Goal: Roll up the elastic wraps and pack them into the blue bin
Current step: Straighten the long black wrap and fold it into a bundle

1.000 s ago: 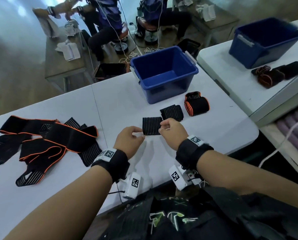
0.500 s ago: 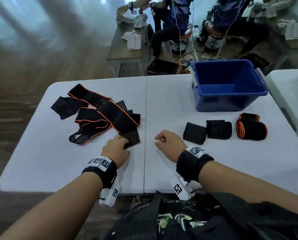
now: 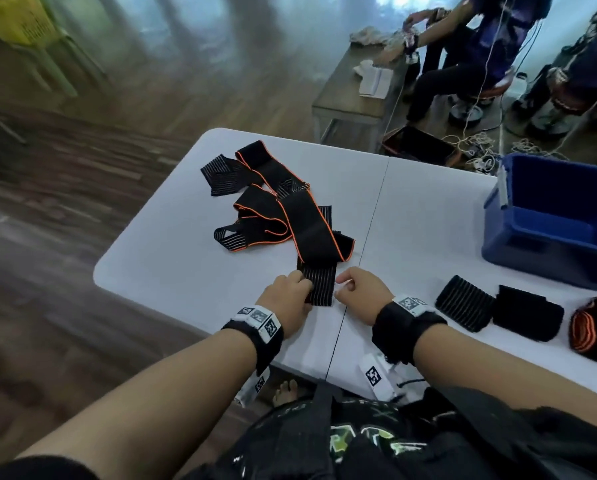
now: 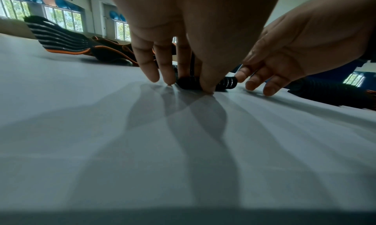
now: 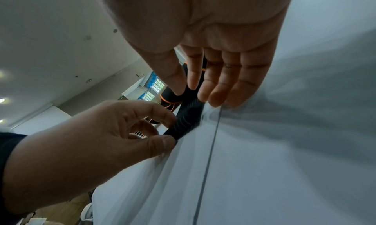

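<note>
- Where it meets the table edge, elastic wrap [image 3: 319, 284]: striped end pinched by left hand [image 3: 288, 301].
- Right hand [image 3: 362, 294]: fingers loosely extended, tips at the wrap's opposite edge, gripping nothing.

The camera on my head looks forward and down over the white table [image 3: 172, 244], taking in both forearms and the room beyond. The one on my left wrist sits low, almost at the tabletop, facing along my left hand [image 4: 183, 27] very close. The one on my right wrist is tilted, looking along my right hand [image 5: 213, 35] just as near. All three share the ribbed wrap end [image 3: 319, 285] between my hands.
</note>
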`<state>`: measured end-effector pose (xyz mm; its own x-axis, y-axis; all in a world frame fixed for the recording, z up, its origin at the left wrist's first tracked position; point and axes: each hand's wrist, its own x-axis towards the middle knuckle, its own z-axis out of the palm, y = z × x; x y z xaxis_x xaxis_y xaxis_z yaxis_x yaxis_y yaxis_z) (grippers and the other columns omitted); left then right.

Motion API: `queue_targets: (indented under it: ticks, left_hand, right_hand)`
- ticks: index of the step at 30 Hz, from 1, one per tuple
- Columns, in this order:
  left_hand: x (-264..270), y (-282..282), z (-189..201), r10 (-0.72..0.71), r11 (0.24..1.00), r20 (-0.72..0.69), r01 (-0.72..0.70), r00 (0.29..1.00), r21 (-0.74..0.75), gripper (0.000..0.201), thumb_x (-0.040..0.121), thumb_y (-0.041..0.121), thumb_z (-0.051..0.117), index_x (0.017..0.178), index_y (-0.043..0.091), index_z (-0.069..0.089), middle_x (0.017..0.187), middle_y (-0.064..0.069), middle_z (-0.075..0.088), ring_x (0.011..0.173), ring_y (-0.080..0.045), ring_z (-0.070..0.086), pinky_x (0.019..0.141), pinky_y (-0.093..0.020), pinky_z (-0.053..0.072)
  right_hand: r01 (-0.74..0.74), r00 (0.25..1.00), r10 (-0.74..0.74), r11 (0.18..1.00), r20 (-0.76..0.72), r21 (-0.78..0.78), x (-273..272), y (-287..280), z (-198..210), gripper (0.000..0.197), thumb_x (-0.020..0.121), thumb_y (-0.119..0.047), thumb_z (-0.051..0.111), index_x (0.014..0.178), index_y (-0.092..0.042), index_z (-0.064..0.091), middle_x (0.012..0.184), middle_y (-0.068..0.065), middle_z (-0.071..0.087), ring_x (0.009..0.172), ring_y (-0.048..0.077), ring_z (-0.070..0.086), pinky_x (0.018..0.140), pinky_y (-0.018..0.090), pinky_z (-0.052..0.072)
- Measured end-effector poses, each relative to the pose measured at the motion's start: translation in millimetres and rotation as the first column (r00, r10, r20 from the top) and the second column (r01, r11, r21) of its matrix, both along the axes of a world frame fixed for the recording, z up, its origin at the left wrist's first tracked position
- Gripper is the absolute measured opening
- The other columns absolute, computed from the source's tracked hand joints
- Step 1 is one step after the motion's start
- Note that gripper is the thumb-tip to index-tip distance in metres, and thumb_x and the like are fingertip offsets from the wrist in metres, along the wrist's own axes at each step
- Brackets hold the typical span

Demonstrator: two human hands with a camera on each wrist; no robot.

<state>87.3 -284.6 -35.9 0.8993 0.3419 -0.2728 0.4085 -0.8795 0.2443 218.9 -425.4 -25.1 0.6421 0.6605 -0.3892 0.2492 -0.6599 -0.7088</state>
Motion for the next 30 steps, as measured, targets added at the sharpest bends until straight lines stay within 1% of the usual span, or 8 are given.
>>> queue_targets:
  ticks: [4, 8, 11, 13, 17, 24, 27, 30]
  left_hand:
    - [-0.7, -0.6, 0.7, 0.029, 0.999, 0.069, -0.028, 0.997, -0.015, 0.015, 0.096, 0.019, 0.053, 0.099, 0.011, 0.064, 0.105, -0.009, 0.055, 0.094, -0.033, 0.055, 0.077, -0.044, 0.048]
    - [2.3, -2.2, 21.4, 0.281, 0.936, 0.248, -0.207, 0.927, -0.285, 0.015, 0.099, 0.017, 0.05, 0.104, 0.015, 0.064, 0.093, -0.005, 0.066, 0.084, -0.023, 0.058, 0.072, -0.033, 0.043]
    - [6.4, -2.2, 39.1, 0.413, 0.867, 0.363, -0.238, 0.835, -0.438, 0.013, 0.101, 0.017, 0.05, 0.1, 0.02, 0.062, 0.084, 0.004, 0.064, 0.076, -0.012, 0.056, 0.065, -0.021, 0.039]
    - [11.3, 2.0, 49.1, 0.433, 0.838, 0.416, -0.187, 0.799, -0.513, 0.016, 0.102, 0.015, 0.049, 0.095, 0.023, 0.061, 0.08, 0.01, 0.062, 0.073, -0.006, 0.056, 0.066, -0.017, 0.041]
    - [20.7, 16.1, 75.4, 0.459, 0.811, 0.531, -0.091, 0.712, -0.578, 0.017, 0.102, 0.014, 0.049, 0.095, 0.021, 0.063, 0.081, 0.009, 0.064, 0.077, -0.01, 0.059, 0.074, -0.035, 0.052]
    - [39.9, 65.6, 108.7, 0.57, 0.766, 0.58, -0.119, 0.582, -0.632, 0.02, 0.1, 0.023, 0.049, 0.088, 0.031, 0.063, 0.088, 0.007, 0.066, 0.082, -0.013, 0.062, 0.08, -0.041, 0.053]
    - [41.2, 84.2, 111.4, 0.584, 0.771, 0.584, -0.158, 0.564, -0.617, 0.019, 0.102, 0.017, 0.05, 0.092, 0.02, 0.066, 0.089, 0.004, 0.069, 0.085, -0.012, 0.063, 0.082, -0.035, 0.052]
    - [40.6, 111.1, 93.3, 0.642, 0.73, 0.515, -0.248, 0.568, -0.637, 0.021, 0.098, 0.026, 0.051, 0.091, 0.016, 0.068, 0.091, -0.003, 0.071, 0.09, -0.022, 0.067, 0.085, -0.044, 0.056]
  right_hand:
    - [0.006, 0.998, -0.004, 1.0, -0.069, 0.022, -3.9, 5.5, 1.8, 0.021, 0.087, -0.015, 0.061, 0.107, -0.024, 0.061, 0.072, -0.007, 0.058, 0.069, 0.012, 0.058, 0.061, 0.026, 0.045]
    - [-0.025, 0.996, 0.036, 0.992, -0.084, 0.125, -4.6, 6.7, 7.4, 0.034, 0.082, -0.013, 0.059, 0.096, -0.043, 0.058, 0.067, -0.005, 0.056, 0.076, 0.027, 0.067, 0.08, 0.048, 0.057]
    - [0.0, 0.995, 0.024, 0.971, -0.095, 0.24, 0.1, 11.5, 19.1, 0.035, 0.081, -0.014, 0.061, 0.098, -0.045, 0.059, 0.074, 0.003, 0.061, 0.075, 0.025, 0.07, 0.074, 0.048, 0.059]
    - [0.013, 0.998, 0.006, 0.959, -0.066, 0.282, 6.4, 16.9, 24.8, 0.027, 0.08, -0.02, 0.065, 0.1, -0.037, 0.061, 0.069, -0.003, 0.059, 0.068, 0.019, 0.063, 0.073, 0.047, 0.058]
    - [0.03, 0.999, -0.016, 0.958, -0.049, 0.287, 18.5, 25.3, 34.5, 0.019, 0.082, -0.012, 0.071, 0.085, -0.027, 0.058, 0.053, -0.015, 0.046, 0.059, 0.014, 0.049, 0.071, 0.048, 0.054]
    - [0.035, 0.99, 0.013, 0.94, -0.138, 0.339, 21.4, 33.4, 46.7, 0.018, 0.086, -0.012, 0.074, 0.079, -0.018, 0.059, 0.065, -0.001, 0.044, 0.061, 0.015, 0.043, 0.067, 0.032, 0.044]
    - [0.004, 0.988, 0.051, 0.933, -0.144, 0.359, 16.7, 42.2, 55.7, 0.007, 0.089, -0.012, 0.071, 0.089, -0.011, 0.063, 0.083, 0.012, 0.067, 0.073, 0.024, 0.064, 0.08, 0.043, 0.056]
    - [0.057, 0.97, 0.044, 0.914, -0.239, 0.401, 13.7, 50.6, 58.8, 0.007, 0.094, -0.006, 0.064, 0.097, -0.009, 0.059, 0.094, 0.025, 0.072, 0.079, 0.026, 0.069, 0.086, 0.052, 0.057]
